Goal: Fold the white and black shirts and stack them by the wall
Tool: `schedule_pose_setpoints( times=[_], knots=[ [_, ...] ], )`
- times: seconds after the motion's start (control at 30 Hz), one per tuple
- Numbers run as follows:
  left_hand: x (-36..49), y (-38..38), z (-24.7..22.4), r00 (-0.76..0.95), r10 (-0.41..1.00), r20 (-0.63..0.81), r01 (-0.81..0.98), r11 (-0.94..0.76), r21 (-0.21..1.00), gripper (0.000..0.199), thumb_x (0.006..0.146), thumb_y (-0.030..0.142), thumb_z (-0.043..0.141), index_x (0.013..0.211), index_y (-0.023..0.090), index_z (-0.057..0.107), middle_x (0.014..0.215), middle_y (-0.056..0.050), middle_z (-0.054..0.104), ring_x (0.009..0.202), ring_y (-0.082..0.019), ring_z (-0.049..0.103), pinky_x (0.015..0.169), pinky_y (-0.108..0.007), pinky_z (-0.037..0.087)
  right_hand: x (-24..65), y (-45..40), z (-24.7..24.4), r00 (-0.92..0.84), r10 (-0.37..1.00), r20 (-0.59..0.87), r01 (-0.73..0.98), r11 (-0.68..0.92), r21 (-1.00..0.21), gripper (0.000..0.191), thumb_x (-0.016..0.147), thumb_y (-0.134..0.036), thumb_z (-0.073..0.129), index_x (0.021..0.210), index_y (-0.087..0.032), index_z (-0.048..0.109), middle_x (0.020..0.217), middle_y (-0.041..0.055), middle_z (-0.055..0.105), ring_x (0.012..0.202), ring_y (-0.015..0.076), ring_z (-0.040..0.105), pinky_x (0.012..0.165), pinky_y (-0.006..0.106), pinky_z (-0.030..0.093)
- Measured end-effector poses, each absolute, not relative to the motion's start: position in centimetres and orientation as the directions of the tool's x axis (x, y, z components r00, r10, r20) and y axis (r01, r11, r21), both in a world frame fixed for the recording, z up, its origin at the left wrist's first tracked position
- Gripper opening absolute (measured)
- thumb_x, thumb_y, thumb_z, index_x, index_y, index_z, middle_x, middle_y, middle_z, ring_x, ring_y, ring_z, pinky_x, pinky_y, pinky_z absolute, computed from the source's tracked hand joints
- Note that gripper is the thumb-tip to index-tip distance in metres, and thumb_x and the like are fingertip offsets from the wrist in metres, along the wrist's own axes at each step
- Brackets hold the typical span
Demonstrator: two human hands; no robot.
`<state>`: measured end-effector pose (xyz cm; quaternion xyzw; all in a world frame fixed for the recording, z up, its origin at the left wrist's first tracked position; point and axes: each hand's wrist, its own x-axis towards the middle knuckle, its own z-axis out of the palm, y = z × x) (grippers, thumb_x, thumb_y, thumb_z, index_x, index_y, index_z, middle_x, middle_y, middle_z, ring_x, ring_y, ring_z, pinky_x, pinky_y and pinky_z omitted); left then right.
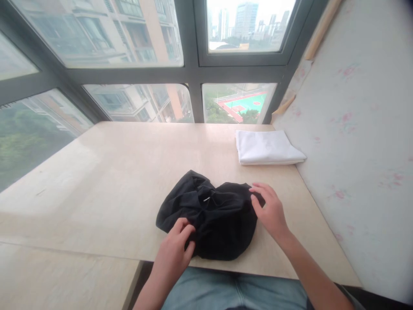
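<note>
We list one crumpled black cloth (226,232), lying on the pale counter (97,181), long axis left to right, a small white mark (206,199) near its middle. Left hand (177,245): fingers curled at the near left edge; whether they grip, we cannot tell. Right hand (269,211): thumb and forefinger parted, at the right end. Farther back, right: one folded white cloth (266,147). Surround: grey window frame (190,74), flowered wallpaper (371,142) at right.

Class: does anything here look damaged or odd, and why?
Yes: the floral wallpaper looks ragged along its edge by the grey window frame, with brownish strips showing there, as though torn or peeling.
</note>
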<state>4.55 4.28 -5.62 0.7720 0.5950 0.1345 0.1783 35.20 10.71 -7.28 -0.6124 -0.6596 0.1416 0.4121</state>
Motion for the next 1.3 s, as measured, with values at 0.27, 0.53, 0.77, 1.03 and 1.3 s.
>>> schedule_pose_setpoints(
  times=[0.27,0.53,0.77,1.03,1.3],
  knots=[
    [4.6,3.2,-2.6,0.230,0.895,-0.381,0.916,-0.068,0.394,0.019,0.085,0.041,0.062,0.088,0.025,0.072,0.093,-0.003,0.063,0.083,-0.020,0.064,0.071,-0.030,0.046,32.1,10.4,-6.8,-0.146,0.986,0.081,0.637,0.156,-0.754,0.035,0.090,-0.031,0.054,0.123,-0.024,0.064,0.125,0.0076,0.066,0.104,0.0241,0.067,0.091,0.044,0.056],
    [7.2,2.1,-2.9,0.083,0.982,-0.171,0.707,0.063,0.705,0.038,0.092,0.039,0.052,0.127,0.024,0.057,0.098,-0.003,0.067,0.087,-0.017,0.063,0.076,-0.028,0.049,29.5,7.6,-5.9,-0.299,0.952,0.061,0.383,0.178,-0.906,0.025,0.090,-0.020,0.052,0.107,-0.024,0.070,0.114,0.0051,0.071,0.110,0.0227,0.065,0.102,0.042,0.050],
    [9.3,4.4,-4.6,-0.052,0.988,-0.146,0.669,0.143,0.729,0.061,0.093,0.049,0.045,0.146,0.018,0.043,0.100,-0.008,0.073,0.077,-0.021,0.069,0.075,-0.036,0.054,27.5,3.4,-5.5,-0.581,0.804,-0.125,-0.051,-0.189,-0.981,0.060,0.089,-0.017,0.056,0.146,-0.029,0.040,0.115,0.0063,0.071,0.086,0.0184,0.073,0.075,0.034,0.059],
    [8.3,5.1,-6.6,-0.038,0.994,-0.101,0.682,0.100,0.725,0.056,0.088,0.043,0.050,0.137,0.017,0.054,0.104,-0.011,0.075,0.102,-0.027,0.071,0.087,-0.040,0.057,35.5,9.9,-7.0,-0.288,0.918,0.272,0.552,0.391,-0.736,0.033,0.088,-0.013,0.049,0.114,-0.024,0.066,0.121,0.0066,0.069,0.117,0.0238,0.061,0.105,0.047,0.046],
    [4.2,4.7,-2.9,-0.134,0.963,-0.232,0.390,0.266,0.882,0.060,0.088,0.055,0.056,0.135,0.018,0.053,0.083,-0.005,0.075,0.083,-0.023,0.072,0.078,-0.034,0.058,37.8,12.2,-7.5,-0.012,0.995,0.100,0.598,0.088,-0.797,0.025,0.093,-0.036,0.051,0.094,-0.021,0.071,0.097,0.0064,0.073,0.093,0.0246,0.067,0.089,0.042,0.053]
  ],
)
